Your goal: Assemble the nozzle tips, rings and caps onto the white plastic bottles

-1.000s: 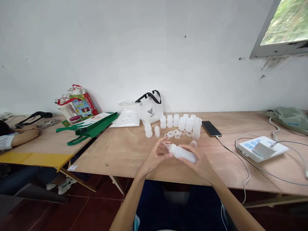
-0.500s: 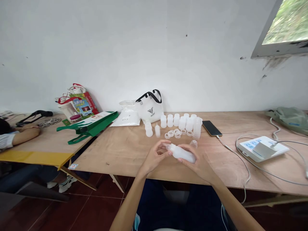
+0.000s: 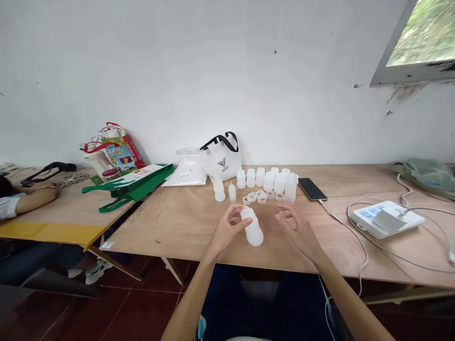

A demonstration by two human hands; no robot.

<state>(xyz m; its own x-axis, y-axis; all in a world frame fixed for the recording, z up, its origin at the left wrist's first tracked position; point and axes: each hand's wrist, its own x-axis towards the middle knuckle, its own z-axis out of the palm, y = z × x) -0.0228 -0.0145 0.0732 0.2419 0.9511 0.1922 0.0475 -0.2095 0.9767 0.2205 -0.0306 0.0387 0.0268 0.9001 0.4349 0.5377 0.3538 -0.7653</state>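
Plainly, the left hand [image 3: 227, 227] pinches a white bottle [image 3: 254, 233] by its top over the table [image 3: 159, 227].
It lies just right of that nearer hand, long axis slanting from far-left top to near-right base; across a gap to the right, the right hand [image 3: 297, 229] curls its fingers, whether around anything I cannot tell.

Matt plastic, smooth wood
The feeding bottle [image 3: 254, 232] looks milky plastic, the tabletop [image 3: 177, 222] plywood, the smartphone screen [image 3: 312, 189] glossy

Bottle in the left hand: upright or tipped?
Tipped: the bottle slants, neck end at the left hand, base lower and further right.
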